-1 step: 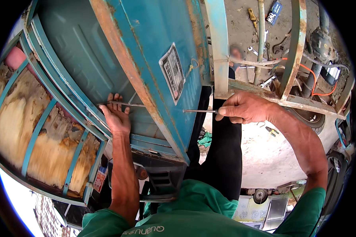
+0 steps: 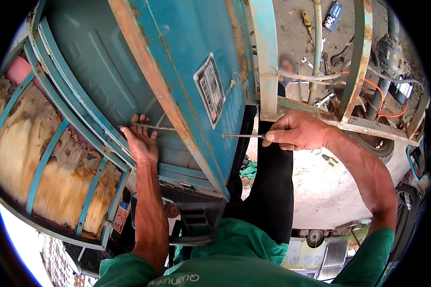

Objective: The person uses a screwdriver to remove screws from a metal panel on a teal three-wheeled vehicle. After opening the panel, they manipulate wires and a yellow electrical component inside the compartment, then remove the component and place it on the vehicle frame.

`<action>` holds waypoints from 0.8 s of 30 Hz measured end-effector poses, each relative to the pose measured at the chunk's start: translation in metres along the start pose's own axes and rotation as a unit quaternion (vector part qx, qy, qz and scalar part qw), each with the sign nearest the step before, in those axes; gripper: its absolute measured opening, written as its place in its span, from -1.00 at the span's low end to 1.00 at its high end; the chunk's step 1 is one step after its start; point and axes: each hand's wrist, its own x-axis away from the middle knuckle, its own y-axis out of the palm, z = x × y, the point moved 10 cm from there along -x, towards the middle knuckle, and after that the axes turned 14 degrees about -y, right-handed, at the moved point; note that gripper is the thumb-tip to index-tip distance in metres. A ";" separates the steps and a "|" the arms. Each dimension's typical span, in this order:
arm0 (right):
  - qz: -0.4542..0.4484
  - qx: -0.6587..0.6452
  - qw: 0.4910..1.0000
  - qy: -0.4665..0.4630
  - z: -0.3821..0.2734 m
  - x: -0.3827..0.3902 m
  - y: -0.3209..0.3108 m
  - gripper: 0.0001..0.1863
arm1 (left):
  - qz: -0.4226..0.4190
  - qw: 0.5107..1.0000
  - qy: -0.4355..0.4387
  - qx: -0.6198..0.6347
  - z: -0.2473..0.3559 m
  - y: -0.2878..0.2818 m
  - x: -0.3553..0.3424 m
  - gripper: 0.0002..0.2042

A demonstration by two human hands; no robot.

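My right hand [image 2: 299,131] pinches the handle end of a screwdriver [image 2: 242,136] between thumb and fingers. Its thin shaft points left, and the tip meets the teal metal panel [image 2: 187,52] just below a printed label plate [image 2: 209,91]. On the other side of that panel, my left hand [image 2: 142,142] reaches into a recess, palm showing. A thin metal rod [image 2: 160,127] crosses its fingers, which curl around it with the thumb at the rod's left end. Where the rod's right end goes is hidden behind the rusty panel edge.
At left stands a teal frame [image 2: 45,165] over torn yellowish padding. A rusty metal frame [image 2: 357,62] rises at right, with an orange cable [image 2: 382,100] across it. Wrenches [image 2: 325,99], a yellow-handled tool [image 2: 306,21] and a blue box [image 2: 333,16] lie beyond; pliers [image 2: 329,160] lie on the ground.
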 end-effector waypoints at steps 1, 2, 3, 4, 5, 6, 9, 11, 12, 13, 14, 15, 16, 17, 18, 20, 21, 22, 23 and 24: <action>0.007 0.036 0.999 -0.015 -0.003 0.000 -0.002 -0.55 | 0.036 0.999 0.003 -0.012 0.002 -0.004 -0.001 -0.33; 0.015 0.075 0.997 -0.028 -0.005 0.002 -0.002 -0.55 | 0.066 0.998 0.000 -0.019 0.002 -0.004 0.003 -0.33; 0.036 0.113 0.990 -0.078 -0.009 0.003 -0.002 -0.59 | 0.096 0.995 -0.003 -0.026 0.004 -0.002 0.006 -0.33; 0.056 0.158 0.977 -0.133 -0.014 0.004 -0.002 -0.60 | 0.126 0.991 -0.006 -0.033 0.004 -0.004 0.008 -0.32; 0.075 0.203 0.958 -0.189 -0.022 0.006 -0.001 -0.61 | 0.135 0.990 -0.003 -0.036 0.005 -0.005 0.008 -0.32; 0.095 0.246 0.933 -0.244 -0.034 0.011 0.001 -0.62 | 0.143 0.989 -0.001 -0.039 0.005 -0.007 0.007 -0.33; 0.129 0.434 0.840 -0.298 -0.067 0.023 0.003 -0.69 | 0.179 0.983 -0.007 -0.046 0.006 -0.009 0.006 -0.33; 0.154 0.521 0.778 -0.315 -0.077 0.029 0.006 -0.70 | 0.193 0.980 -0.007 -0.050 0.008 -0.009 0.007 -0.33; 0.167 0.535 0.766 -0.314 -0.076 0.033 0.009 -0.71 | 0.193 0.980 -0.002 -0.052 0.009 -0.008 0.007 -0.33; 0.180 0.550 0.754 -0.312 -0.075 0.037 0.012 -0.72 | 0.193 0.980 0.002 -0.053 0.010 -0.007 0.007 -0.34; 0.184 0.460 0.815 -0.299 -0.067 0.034 0.008 -0.72 | 0.192 0.980 0.000 -0.048 0.008 -0.009 0.007 -0.34; 0.186 0.366 0.867 -0.282 -0.058 0.031 0.006 -0.72 | 0.192 0.980 -0.003 -0.042 0.007 -0.011 0.007 -0.34; 0.186 0.266 0.909 -0.261 -0.047 0.027 0.004 -0.72 | 0.192 0.981 -0.005 -0.037 0.006 -0.013 0.007 -0.34; 0.177 0.157 0.939 -0.250 -0.032 0.017 0.004 -0.68 | 0.184 0.982 -0.004 -0.034 0.006 -0.012 0.006 -0.34; 0.136 0.005 0.976 -0.172 -0.008 0.013 0.004 -0.64 | 0.176 0.984 -0.004 -0.030 0.006 -0.012 0.007 -0.34; 0.040 -0.294 0.955 -0.004 0.017 0.016 0.022 -0.55 | 0.161 0.987 -0.007 -0.015 0.007 -0.009 0.009 -0.35; 0.036 -0.344 0.938 0.003 0.014 0.018 0.024 -0.52 | 0.154 0.988 -0.011 -0.002 0.008 -0.005 0.012 -0.36; 0.016 -0.316 0.948 0.023 0.015 0.017 0.026 -0.52 | 0.147 0.989 -0.015 0.010 0.008 -0.003 0.014 -0.36; -0.005 -0.290 0.956 0.040 0.017 0.015 0.028 -0.52 | 0.142 0.990 -0.011 0.015 0.009 -0.002 0.013 -0.37; -0.027 -0.263 0.963 0.058 0.020 0.013 0.030 -0.53 | 0.137 0.990 -0.008 0.020 0.009 -0.002 0.012 -0.38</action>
